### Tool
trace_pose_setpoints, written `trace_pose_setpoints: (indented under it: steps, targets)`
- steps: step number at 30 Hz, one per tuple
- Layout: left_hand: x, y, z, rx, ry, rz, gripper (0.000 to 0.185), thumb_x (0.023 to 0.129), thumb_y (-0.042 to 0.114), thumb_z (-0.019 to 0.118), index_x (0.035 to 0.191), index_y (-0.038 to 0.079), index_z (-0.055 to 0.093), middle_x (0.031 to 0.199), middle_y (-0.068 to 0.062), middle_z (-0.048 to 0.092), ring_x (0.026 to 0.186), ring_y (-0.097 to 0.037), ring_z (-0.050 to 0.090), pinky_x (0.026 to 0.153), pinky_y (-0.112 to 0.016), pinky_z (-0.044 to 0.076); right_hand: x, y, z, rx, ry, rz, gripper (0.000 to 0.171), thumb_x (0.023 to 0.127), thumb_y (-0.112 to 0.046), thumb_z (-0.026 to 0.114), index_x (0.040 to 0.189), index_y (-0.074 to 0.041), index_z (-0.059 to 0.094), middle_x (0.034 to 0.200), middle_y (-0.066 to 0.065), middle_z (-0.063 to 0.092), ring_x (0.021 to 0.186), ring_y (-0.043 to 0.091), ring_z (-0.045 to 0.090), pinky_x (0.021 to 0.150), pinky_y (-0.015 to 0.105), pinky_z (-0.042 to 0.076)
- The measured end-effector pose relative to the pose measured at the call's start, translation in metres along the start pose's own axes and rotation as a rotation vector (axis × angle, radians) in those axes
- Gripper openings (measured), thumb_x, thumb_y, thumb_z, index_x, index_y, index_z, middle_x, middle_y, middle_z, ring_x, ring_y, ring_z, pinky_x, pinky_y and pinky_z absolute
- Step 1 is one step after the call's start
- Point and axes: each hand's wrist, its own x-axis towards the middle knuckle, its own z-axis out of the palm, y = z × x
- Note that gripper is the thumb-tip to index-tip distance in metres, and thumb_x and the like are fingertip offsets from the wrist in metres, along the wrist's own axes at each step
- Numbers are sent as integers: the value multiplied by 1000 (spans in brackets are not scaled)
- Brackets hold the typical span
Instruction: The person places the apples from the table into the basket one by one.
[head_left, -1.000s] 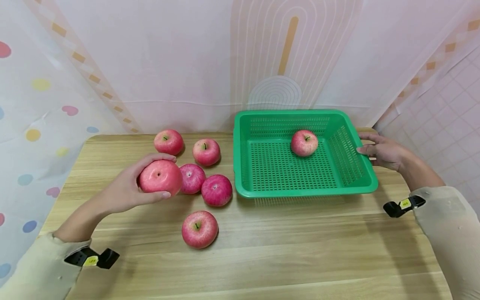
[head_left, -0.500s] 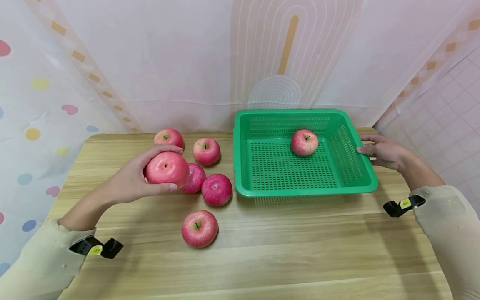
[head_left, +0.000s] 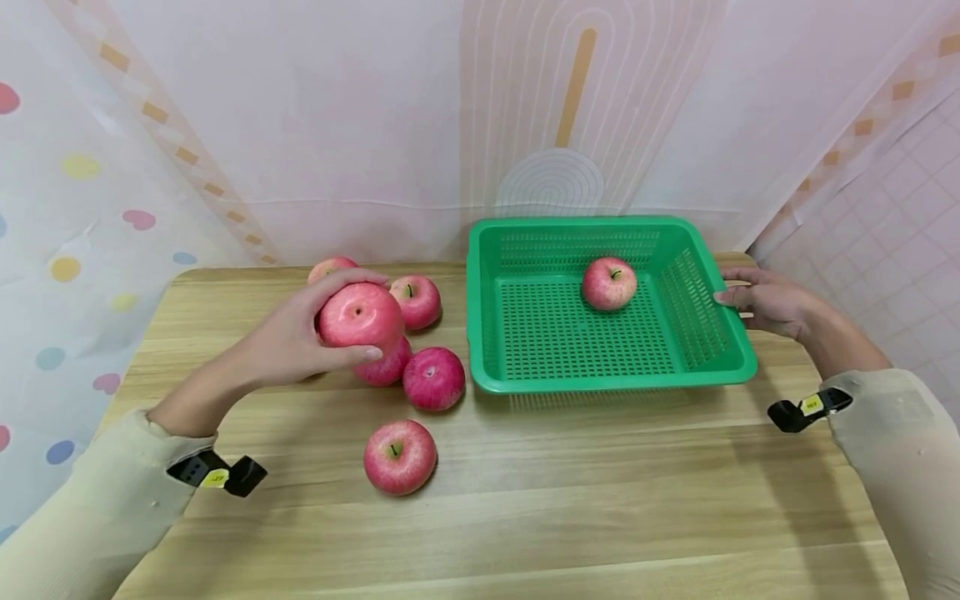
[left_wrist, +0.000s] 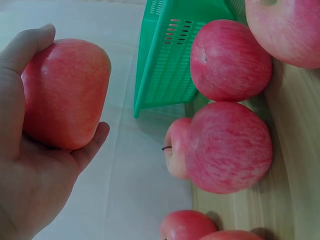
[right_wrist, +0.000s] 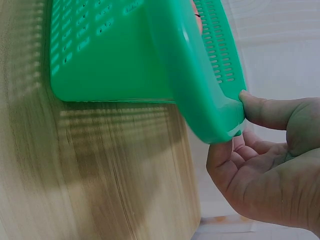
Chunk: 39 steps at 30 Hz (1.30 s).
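My left hand (head_left: 300,333) grips a pale red apple (head_left: 362,315), thumb on one side and fingers on the other. The left wrist view shows that apple (left_wrist: 67,92) held up off the table. Behind and beneath it, a red apple (head_left: 332,267) and a darker apple (head_left: 388,367) are partly covered. Another apple (head_left: 420,302) stands just beyond the fingertips. At the far right, my right hand (head_left: 772,304) pinches the rim of a green plastic basket (head_left: 611,387); in the right wrist view the thumb (right_wrist: 267,111) lies over the rim, fingers below. One apple (head_left: 609,285) sits inside the basket.
A dark pink apple (head_left: 434,380) lies close to the basket's left side. Nearer the front is a striped red apple (head_left: 400,457) with its stem up. The wooden table (head_left: 600,500) ends at a patterned backdrop (head_left: 360,125) behind.
My left hand has carried its apple right and a little farther back, over the other apples. My right hand and the basket stay in place.
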Motion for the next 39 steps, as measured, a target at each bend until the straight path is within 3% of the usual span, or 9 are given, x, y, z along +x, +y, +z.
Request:
trace_pose_setpoints:
  steps: [16,27,39]
  targets:
    - [36,12,9,-29,-51,-67,70,84,23,85,144,20,50,134,2,57,117,-17,57,95,-45,53,0,0,-1,-7,-7,3,60,109,-11,45,157,7,13,102,-12,60,93,5,61,83,30,54]
    - [66,17,18,-71,-76,-84,69,86,29,82,146,23,48,135,0,55,119,-20,55,96,-46,53,0,0,-1,-9,-7,-2,57,109,-12,45,155,7,16,103,-12,61,93,4,62,83,29,55]
    - [104,21,33,-162,-95,-28,69,86,26,83,145,19,48,133,0,57,116,-19,58,93,-41,55,0,0,0,-12,-8,0,58,110,-12,45,155,7,15,102,-12,61,93,4,62,83,30,55]
